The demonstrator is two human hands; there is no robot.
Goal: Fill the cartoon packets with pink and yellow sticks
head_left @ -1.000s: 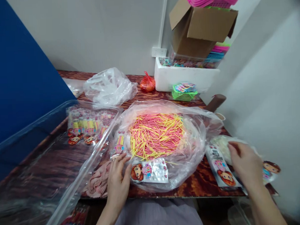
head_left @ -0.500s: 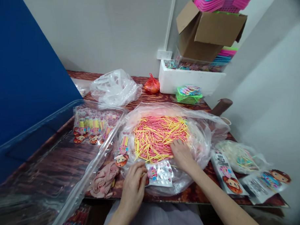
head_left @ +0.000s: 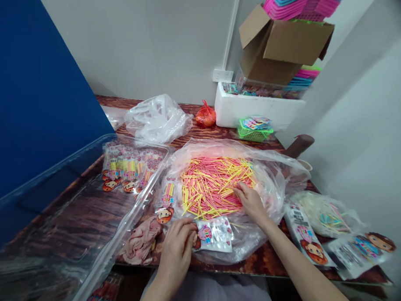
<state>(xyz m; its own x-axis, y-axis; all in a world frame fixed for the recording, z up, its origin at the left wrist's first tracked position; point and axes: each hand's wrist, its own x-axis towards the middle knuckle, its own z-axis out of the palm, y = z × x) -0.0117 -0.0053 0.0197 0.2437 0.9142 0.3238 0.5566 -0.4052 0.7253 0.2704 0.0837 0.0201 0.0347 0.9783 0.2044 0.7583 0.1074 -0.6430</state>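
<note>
Touching pink-and-yellow sticks (head_left: 208,185) in the plastic bag (head_left: 272,192), the right hand (head_left: 251,203) has fingers bunched narrow! The left hand (head_left: 178,244), fingers curled, meets the silver packet (head_left: 217,234); whether either grips, I can't tell.

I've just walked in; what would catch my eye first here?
Probably the heap of pink and yellow sticks in the clear plastic bag at the centre, with the right fingers at its right side. Next, the red bag left of the white foam box, and pink and blue baskets at top right.
</note>
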